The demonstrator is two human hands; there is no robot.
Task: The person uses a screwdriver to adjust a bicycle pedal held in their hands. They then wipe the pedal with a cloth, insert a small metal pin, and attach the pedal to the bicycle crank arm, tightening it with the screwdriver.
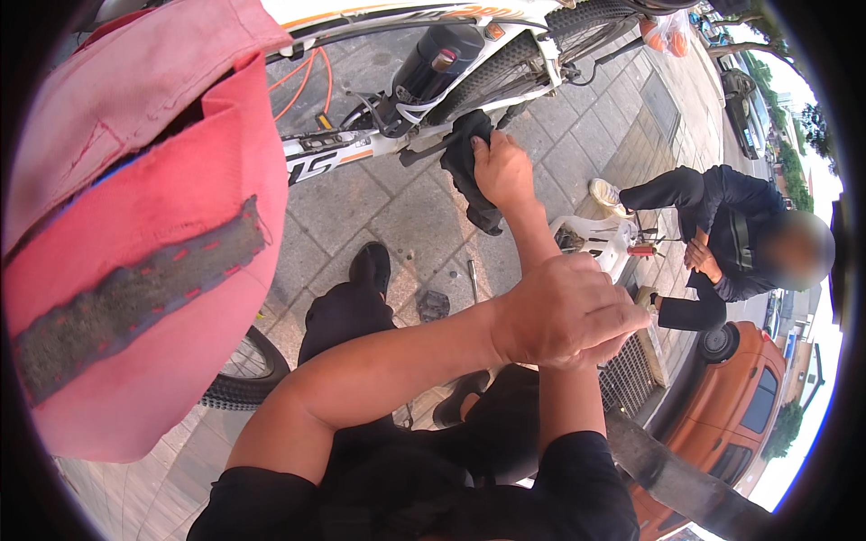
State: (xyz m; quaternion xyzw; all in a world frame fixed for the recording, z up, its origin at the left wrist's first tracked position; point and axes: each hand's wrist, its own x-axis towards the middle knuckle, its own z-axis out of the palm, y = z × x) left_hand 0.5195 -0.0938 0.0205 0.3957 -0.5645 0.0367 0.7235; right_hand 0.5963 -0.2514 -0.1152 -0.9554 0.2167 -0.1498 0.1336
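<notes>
My right hand (505, 171) grips a crumpled black cloth (465, 194) beside the pedal area of a white bicycle (325, 149), which carries a black bottle (433, 68) on its frame. My left hand (573, 311) crosses in front of my right forearm, its fingers closed; whatever they hold, if anything, is hidden. On the pavement below lie a silver wrench (473, 279) and a dark pedal-like part (433, 305). An orange cable (325, 72) hangs behind the frame.
Red fabric with a dark strip (135, 352) fills the left side, above a tire (234, 397). At right a person (731, 216) in dark clothes sits by a white object (600, 243). An orange car (731, 406) stands beyond a grate (631, 379).
</notes>
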